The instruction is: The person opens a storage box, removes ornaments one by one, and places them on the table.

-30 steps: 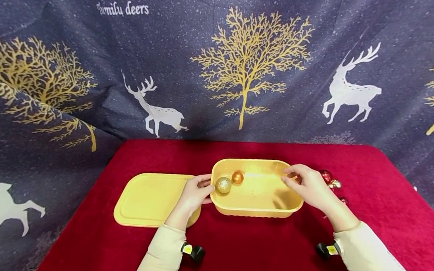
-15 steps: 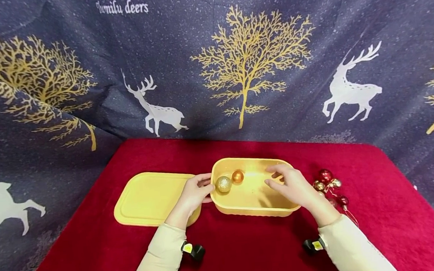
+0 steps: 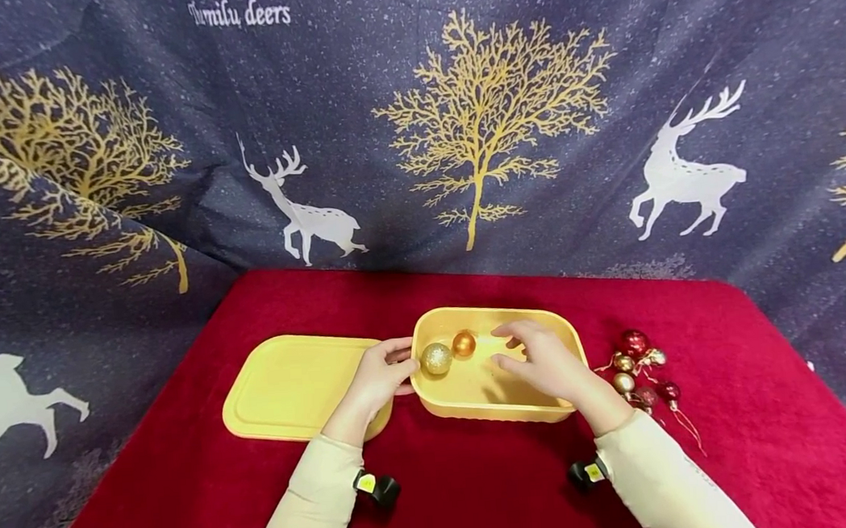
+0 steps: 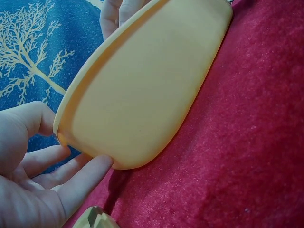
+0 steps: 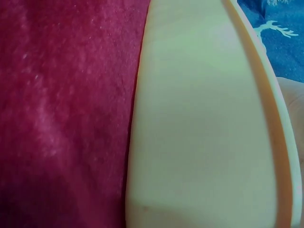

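My left hand [image 3: 379, 373] holds the left end of a yellow plastic box [image 3: 468, 411]. In the left wrist view its thumb is at the rim and its fingers [image 4: 90, 178] lie against the outer wall. Inside the box, near that end, lie a glittery gold bauble [image 3: 437, 359] and a smaller orange one, the orange bauble [image 3: 463, 343]. My right hand [image 3: 545, 361] hovers over the right half of the box, thumb and fingers apart, nothing visible between them. The right wrist view shows mostly the box's outer wall [image 5: 199, 118], with part of the hand behind the rim.
A yellow lid [image 3: 292, 389] lies flat left of the box, partly under the left forearm. Right of the box is a cluster of small red and gold baubles [image 3: 635, 341] with strings. Red cloth [image 3: 451, 488] covers the table; a deer-print curtain [image 3: 401, 136] hangs behind.
My right hand has moved left from the box's right rim to over its inside, uncovering the bauble cluster. My left hand and the two baubles in the box stay in place.
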Action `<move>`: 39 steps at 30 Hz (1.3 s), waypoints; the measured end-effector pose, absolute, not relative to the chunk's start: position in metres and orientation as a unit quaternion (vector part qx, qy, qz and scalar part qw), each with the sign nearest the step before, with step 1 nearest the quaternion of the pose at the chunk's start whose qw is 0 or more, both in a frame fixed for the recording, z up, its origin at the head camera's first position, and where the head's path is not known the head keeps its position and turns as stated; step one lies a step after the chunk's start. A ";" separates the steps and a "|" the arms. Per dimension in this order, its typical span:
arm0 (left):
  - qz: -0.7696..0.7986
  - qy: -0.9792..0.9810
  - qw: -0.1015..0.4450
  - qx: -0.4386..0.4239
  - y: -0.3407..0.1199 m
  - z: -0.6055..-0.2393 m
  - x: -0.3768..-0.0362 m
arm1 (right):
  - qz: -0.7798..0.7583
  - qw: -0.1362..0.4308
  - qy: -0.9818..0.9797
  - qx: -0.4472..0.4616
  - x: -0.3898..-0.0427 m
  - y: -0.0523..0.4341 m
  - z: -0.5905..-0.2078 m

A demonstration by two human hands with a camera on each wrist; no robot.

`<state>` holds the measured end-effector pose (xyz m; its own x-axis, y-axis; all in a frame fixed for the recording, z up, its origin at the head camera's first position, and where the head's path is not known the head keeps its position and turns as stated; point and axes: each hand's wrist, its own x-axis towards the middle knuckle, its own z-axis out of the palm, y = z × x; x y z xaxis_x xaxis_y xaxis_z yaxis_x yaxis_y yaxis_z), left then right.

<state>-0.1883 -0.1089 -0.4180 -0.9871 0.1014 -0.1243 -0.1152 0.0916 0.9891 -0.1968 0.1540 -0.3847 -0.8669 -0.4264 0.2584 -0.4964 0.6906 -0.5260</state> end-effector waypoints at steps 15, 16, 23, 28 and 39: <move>0.678 0.730 0.088 -0.011 -0.109 -0.422 -0.184 | 0.269 0.013 -0.919 0.286 -0.200 0.132 -0.391; 0.677 0.731 0.086 -0.010 -0.109 -0.422 -0.184 | 0.266 0.010 -0.919 0.291 -0.200 0.131 -0.391; 0.679 0.729 0.085 -0.006 -0.109 -0.421 -0.188 | 0.227 0.006 -0.923 0.310 -0.206 0.122 -0.391; 0.682 0.727 0.082 -0.004 -0.109 -0.420 -0.189 | 0.205 -0.017 -0.931 0.302 -0.211 0.116 -0.392; 0.677 0.730 0.086 -0.008 -0.110 -0.419 -0.188 | 0.185 -0.031 -0.935 0.302 -0.215 0.108 -0.397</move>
